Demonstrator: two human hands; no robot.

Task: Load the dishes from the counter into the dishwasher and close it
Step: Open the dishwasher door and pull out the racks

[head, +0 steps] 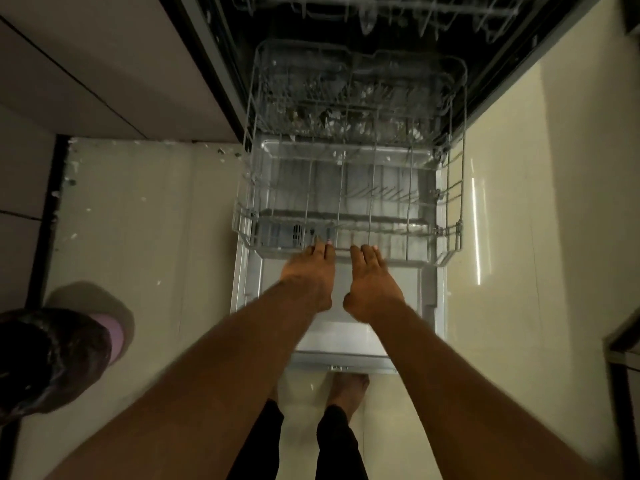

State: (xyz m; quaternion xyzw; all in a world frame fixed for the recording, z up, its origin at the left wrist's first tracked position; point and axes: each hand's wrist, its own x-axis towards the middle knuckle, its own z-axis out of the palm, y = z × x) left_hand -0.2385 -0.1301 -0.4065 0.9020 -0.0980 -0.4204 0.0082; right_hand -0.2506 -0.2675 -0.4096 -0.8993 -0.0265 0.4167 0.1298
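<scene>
Lower rack point(346, 188): it is pulled out over the open door point(346, 341) of the dishwasher point(221, 81); its front half looks bare, and the far part inside the machine is too dark and blurred to read.
Dishes: none shows in this view, and the counter is also out of view, so I judge the loading is at its beginning or between two trips.
Left hand point(311, 275): its straight fingers lie on the front rail of the rack; whether the tips hook under the wire, I cannot tell.
Right hand point(372, 282): just beside the left one, fingers also stretched to the same rail, not curled round anything.
Upper rack point(377, 8): it hangs at the top edge, further inside the machine.
Feet point(346, 386): bare, standing just before the door edge.
Risk, rack: both hands meet near the middle, so a quick push or pull may run it hard into its stops.
Risk, fingers: they can be pinched between wires.
Risk, feet: a shin can hit the low door when stepping.
Floor point(138, 220): small pale bits lie scattered at the left; bare soles may step on them.
</scene>
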